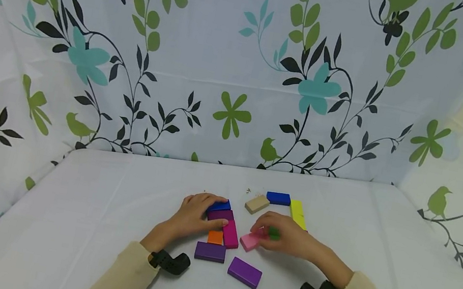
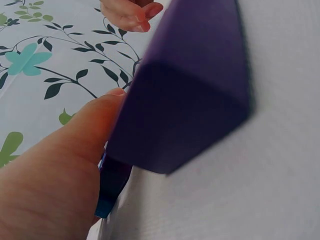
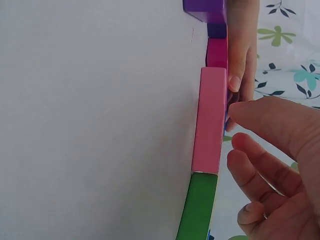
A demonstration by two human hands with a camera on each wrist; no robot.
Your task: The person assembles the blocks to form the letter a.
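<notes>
My left hand (image 1: 191, 216) lies over a cluster of wooden blocks. Its fingertips touch a blue block (image 1: 219, 206) and its thumb reaches across to the edge between a purple block (image 1: 219, 214) and a magenta block (image 1: 231, 235). An orange block (image 1: 215, 238) sits beside the magenta one. Over a pink block (image 1: 249, 242) hovers my right hand (image 1: 285, 234), fingers loosely bent. In the right wrist view its fingertips (image 3: 239, 145) stand just off the pink block, and a green block (image 3: 199, 205) adjoins that block's end.
Nearer me lie a dark purple block (image 1: 210, 253) and a brighter purple block (image 1: 244, 273). Beyond the right hand are a beige block (image 1: 256, 204), another blue block (image 1: 279, 198) and a yellow block (image 1: 297, 213). A leaf-patterned cloth (image 1: 205, 83) hangs behind the white table (image 1: 109, 205).
</notes>
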